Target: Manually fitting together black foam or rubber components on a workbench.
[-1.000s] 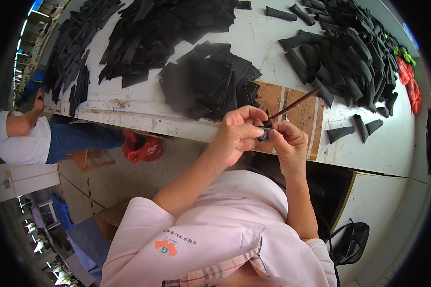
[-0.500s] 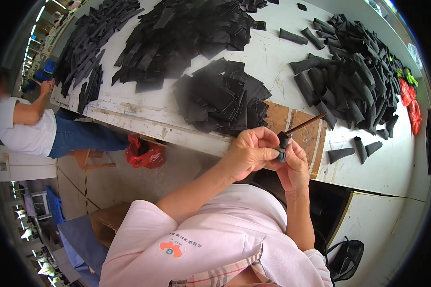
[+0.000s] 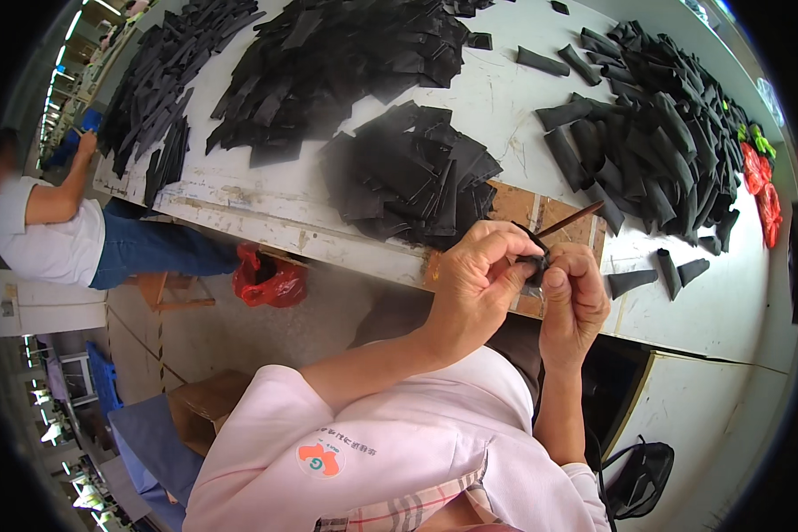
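Observation:
A small black fabric piece point(image 3: 535, 264) is pinched between my two hands at the table's front edge. My left hand point(image 3: 477, 288) closes thumb and fingers on its left side. My right hand point(image 3: 575, 301) is curled closed at its right side, the thumb against the fingers. Just beyond the fabric a thin brown rod point(image 3: 575, 218) slants up to the right; its lower end is hidden behind the cloth and fingers. Beyond my left hand lies a heap of flat black fabric pieces point(image 3: 408, 173).
More flat black pieces point(image 3: 328, 71) and narrow strips point(image 3: 164, 80) cover the far left of the white table point(image 3: 266, 208). Black fabric tubes point(image 3: 656, 151) are heaped at right, a few lying loose. A red plastic bag point(image 3: 279, 282) hangs below the edge. Another person point(image 3: 49, 226) works at left.
Both hands have shifted slightly right and now cover more of the fabric. My right-hand fingers have curled in. The rod's tip has hardly moved. The other person's hand has risen.

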